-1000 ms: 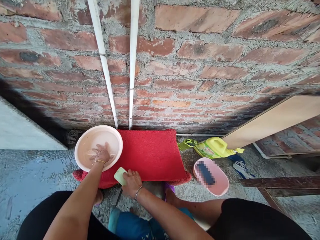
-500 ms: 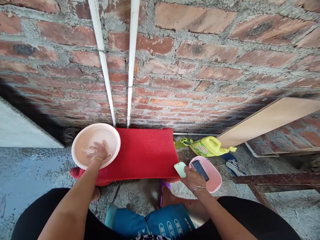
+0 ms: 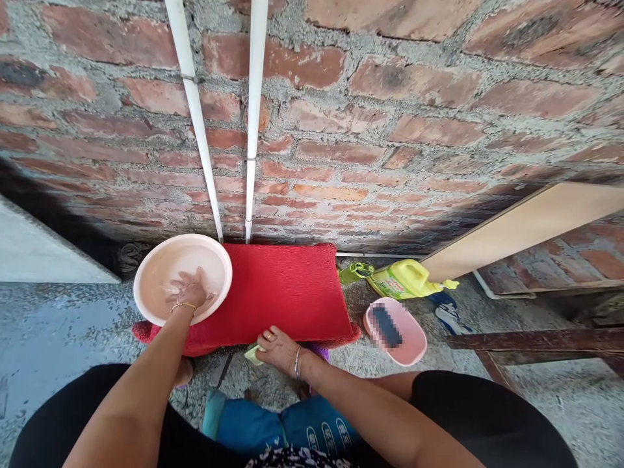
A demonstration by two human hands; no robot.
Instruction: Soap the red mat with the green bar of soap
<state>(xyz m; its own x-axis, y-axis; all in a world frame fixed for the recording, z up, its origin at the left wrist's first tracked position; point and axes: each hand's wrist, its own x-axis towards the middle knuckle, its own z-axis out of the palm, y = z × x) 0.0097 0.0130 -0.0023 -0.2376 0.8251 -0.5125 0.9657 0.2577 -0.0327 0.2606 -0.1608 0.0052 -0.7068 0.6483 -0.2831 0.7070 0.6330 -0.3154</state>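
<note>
A cream-pink basin (image 3: 141, 305) holding water stands on the left part of a bench covered in red cloth (image 3: 287, 292). Inside it, my left hand (image 3: 188, 287) is in the water with its fingers spread, holding nothing that I can see. At the front edge of the red cloth, my right hand (image 3: 280, 351) grips a pale green, flat, rounded bar (image 3: 253, 355). Most of that bar is hidden under my fingers, so its kind is not clear.
On the floor to the right are a small pink tub (image 3: 414, 338) with a dark blurred object (image 3: 387, 326), a yellow detergent jug (image 3: 404, 276) and a green bottle (image 3: 355, 272). A brick wall with two white pipes (image 3: 251, 162) rises behind. A blue bundle (image 3: 263, 426) lies between my legs.
My right hand has moved left from beside the pink tub to the bench's front edge, carrying the pale green bar. My left hand stays in the basin.
</note>
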